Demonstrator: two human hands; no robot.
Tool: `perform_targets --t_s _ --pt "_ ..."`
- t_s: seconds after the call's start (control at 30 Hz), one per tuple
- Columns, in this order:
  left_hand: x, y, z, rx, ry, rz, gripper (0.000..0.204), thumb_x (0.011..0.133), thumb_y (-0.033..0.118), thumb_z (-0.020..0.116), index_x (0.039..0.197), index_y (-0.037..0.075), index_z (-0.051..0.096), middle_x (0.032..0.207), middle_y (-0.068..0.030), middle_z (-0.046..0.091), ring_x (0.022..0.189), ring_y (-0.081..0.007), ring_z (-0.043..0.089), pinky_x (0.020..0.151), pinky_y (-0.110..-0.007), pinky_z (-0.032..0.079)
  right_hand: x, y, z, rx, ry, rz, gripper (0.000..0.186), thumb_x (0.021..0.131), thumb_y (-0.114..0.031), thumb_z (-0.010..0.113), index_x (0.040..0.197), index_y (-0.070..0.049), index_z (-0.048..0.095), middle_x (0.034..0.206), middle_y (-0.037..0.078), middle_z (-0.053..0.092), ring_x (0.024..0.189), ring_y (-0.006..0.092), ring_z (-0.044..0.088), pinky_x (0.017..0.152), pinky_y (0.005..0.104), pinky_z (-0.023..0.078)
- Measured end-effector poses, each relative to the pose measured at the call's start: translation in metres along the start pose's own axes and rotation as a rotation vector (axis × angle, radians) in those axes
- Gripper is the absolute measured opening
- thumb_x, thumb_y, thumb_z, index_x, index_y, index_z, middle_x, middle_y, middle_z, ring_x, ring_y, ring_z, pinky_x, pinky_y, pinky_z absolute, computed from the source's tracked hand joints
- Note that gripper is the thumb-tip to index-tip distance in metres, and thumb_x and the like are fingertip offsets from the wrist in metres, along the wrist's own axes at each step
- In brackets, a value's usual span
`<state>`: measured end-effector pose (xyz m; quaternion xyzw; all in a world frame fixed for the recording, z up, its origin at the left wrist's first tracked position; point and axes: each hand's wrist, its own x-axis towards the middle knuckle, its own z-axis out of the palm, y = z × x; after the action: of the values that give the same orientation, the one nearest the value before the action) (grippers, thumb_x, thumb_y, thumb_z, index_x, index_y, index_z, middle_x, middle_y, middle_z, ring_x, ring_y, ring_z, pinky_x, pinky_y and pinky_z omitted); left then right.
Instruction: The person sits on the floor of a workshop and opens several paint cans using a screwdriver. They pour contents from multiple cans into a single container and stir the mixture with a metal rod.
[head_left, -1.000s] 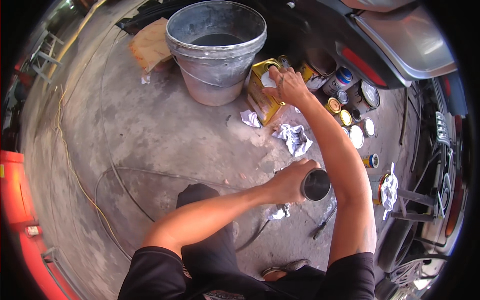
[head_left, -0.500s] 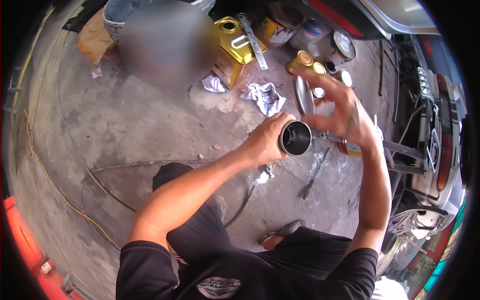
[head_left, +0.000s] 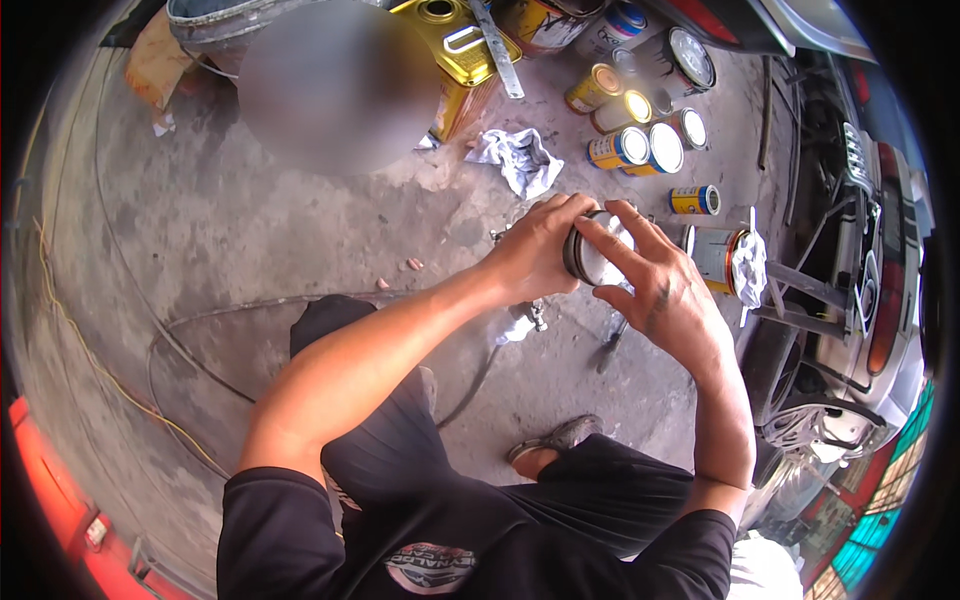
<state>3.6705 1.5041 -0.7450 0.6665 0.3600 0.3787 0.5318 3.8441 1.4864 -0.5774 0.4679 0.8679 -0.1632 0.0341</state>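
Observation:
My left hand (head_left: 532,252) is wrapped round the side of a dark metal cup (head_left: 573,258). On the cup's mouth sits a round silvery lid (head_left: 612,262). The fingers and thumb of my right hand (head_left: 668,290) are closed on the lid's edge. Below the cup, metal fittings (head_left: 540,318) show beside a whitish piece, from which a dark hose (head_left: 468,395) runs down; it looks like a spray gun, mostly hidden by my left hand. The cup's inside is covered.
Several paint cans (head_left: 618,148) stand beyond my hands. A crumpled white cloth (head_left: 520,160) lies near a gold rectangular tin (head_left: 465,50) with a metal ruler (head_left: 497,50) on it. At right are a larger can (head_left: 712,258) and a car (head_left: 850,330). Hoses (head_left: 170,330) cross the floor.
My right hand has brought the lid down and left onto the cup, covering the opening that showed before. My left hand keeps its hold. The view has shifted slightly.

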Motion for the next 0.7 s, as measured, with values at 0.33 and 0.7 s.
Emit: perform_targets --t_s 0.33,0.7 --pt "0.001 -0.008 0.014 -0.025 0.088 0.094 0.080 0.067 0.001 0.091 0.140 0.003 0.060 0.130 -0.0199 0.069 0.128 -0.0443 0.066 0.110 -0.053 0.054 -0.010 0.002 0.025 -0.121 0.070 -0.024 0.077 0.083 -0.002 0.086 0.156 -0.015 0.064 0.161 0.027 0.053 0.143 0.0453 0.061 0.104 0.0501 0.065" --pt "0.008 -0.003 0.025 -0.149 -0.043 0.035 0.078 0.069 0.003 0.097 0.139 0.008 0.063 0.133 -0.0118 0.070 0.128 -0.0308 0.070 0.111 -0.044 0.055 -0.089 0.114 0.094 0.604 0.470 0.209 0.063 0.096 -0.019 0.088 0.155 -0.011 0.067 0.164 0.025 0.060 0.137 0.0394 0.070 0.106 0.0393 0.063"
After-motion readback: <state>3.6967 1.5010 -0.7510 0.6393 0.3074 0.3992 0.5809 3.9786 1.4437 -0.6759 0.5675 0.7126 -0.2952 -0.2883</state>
